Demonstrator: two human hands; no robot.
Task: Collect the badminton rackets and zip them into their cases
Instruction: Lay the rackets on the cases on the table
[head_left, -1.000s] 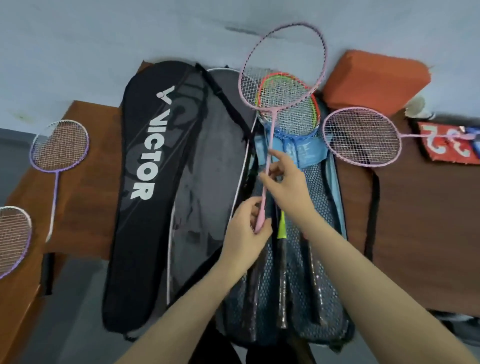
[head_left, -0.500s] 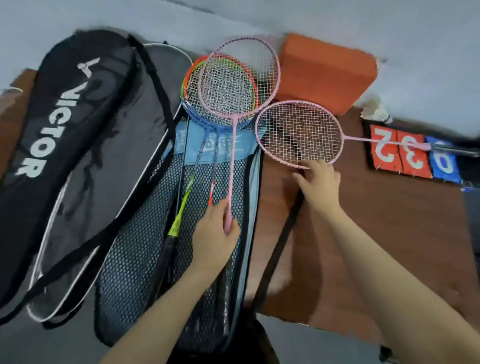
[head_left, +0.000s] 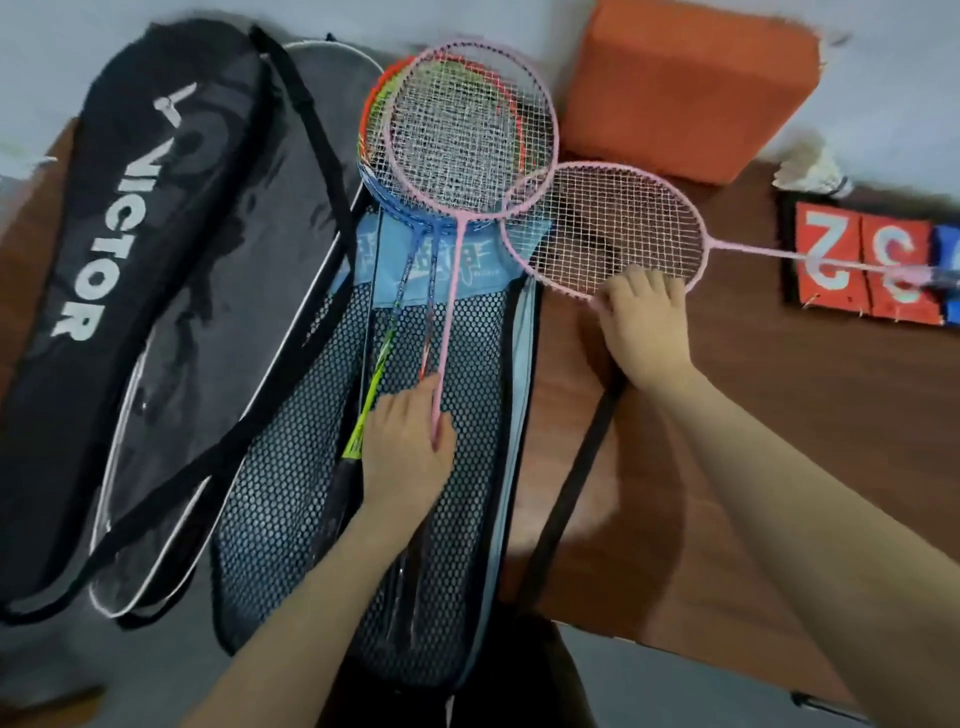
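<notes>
An open racket case with blue trim and a black mesh lining (head_left: 467, 467) lies on the brown table. Several rackets lie in it, topped by a pink racket (head_left: 467, 130) whose shaft runs down to my left hand (head_left: 405, 452), which holds it near the handle. A second pink racket (head_left: 608, 228) lies on the table to the right, its shaft pointing right. My right hand (head_left: 644, 322) rests fingers-down on the near rim of its head. A black Victor case (head_left: 135, 260) lies open at the left.
An orange block (head_left: 685, 83) stands against the wall behind the rackets. A shuttlecock (head_left: 810, 169) and red and blue score cards (head_left: 862, 260) lie at the right. A black strap (head_left: 576, 483) runs down beside the mesh case. The table edge is near the bottom.
The pink racket has come down from the air onto the pile in the mesh case. My right hand left its shaft and reached right to the second pink racket's head.
</notes>
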